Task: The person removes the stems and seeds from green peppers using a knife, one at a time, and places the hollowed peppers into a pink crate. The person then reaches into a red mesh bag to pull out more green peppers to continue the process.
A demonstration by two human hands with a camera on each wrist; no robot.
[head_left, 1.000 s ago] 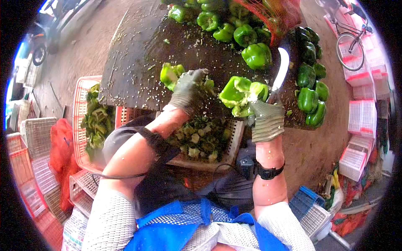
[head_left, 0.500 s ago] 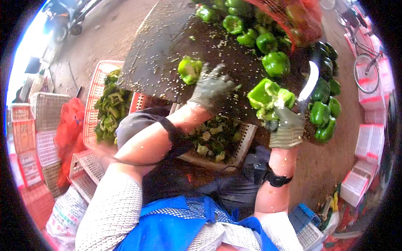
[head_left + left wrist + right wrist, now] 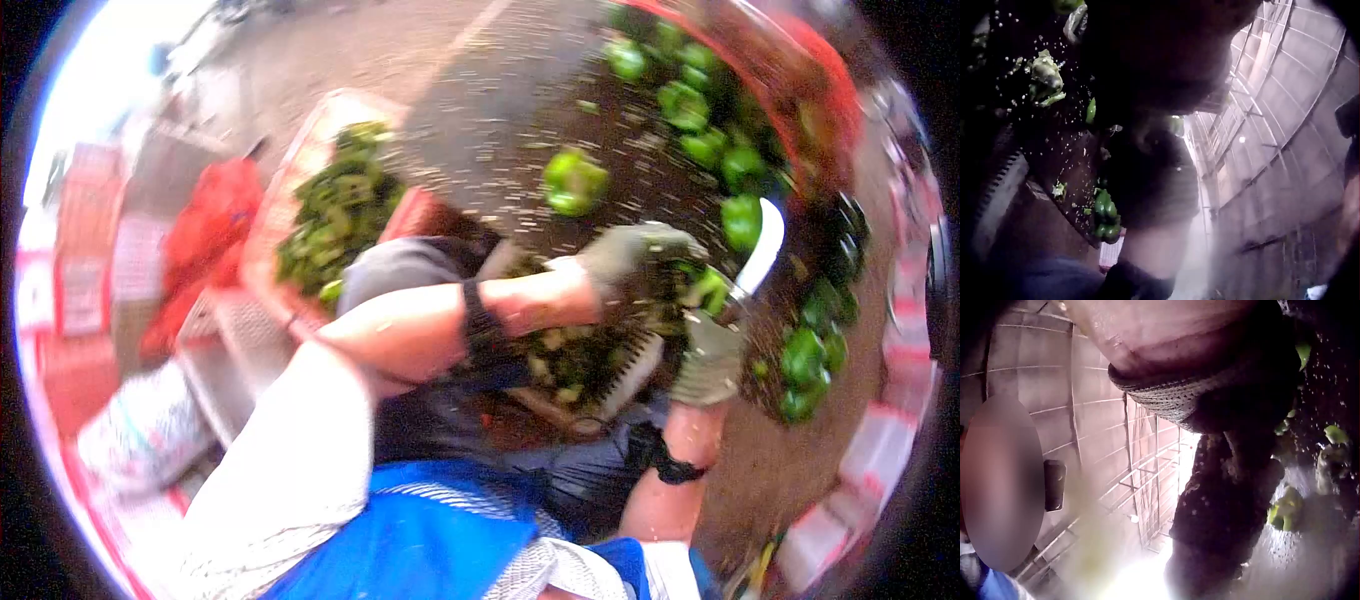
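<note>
Since the earlier frame, the left hand has moved away from a lone light-green pepper and come across to the right hand; the head view has swung too and is blurred by motion.

Largest is the dark surface, stretching ahead of the person and scattered with pale seeds. Left of the surface stands an orange crate filled with green pieces. Below the surface's near edge, a pale slotted crate holds more green and whitish scraps. A red net arches over the far right part of the surface, with glossy green peppers crowded beside it. More dark-green peppers line the right edge of the surface. The lone pepper sits near the surface's middle.

Both gloved hands meet above the surface's near right part. The right hand grips a knife, its curved white blade pointing up and away. A cut pepper shows between the hands, at the right hand's fingertips. Whether the left hand also grips it cannot be told; its fingers are blurred, and dark in the wrist views.
</note>
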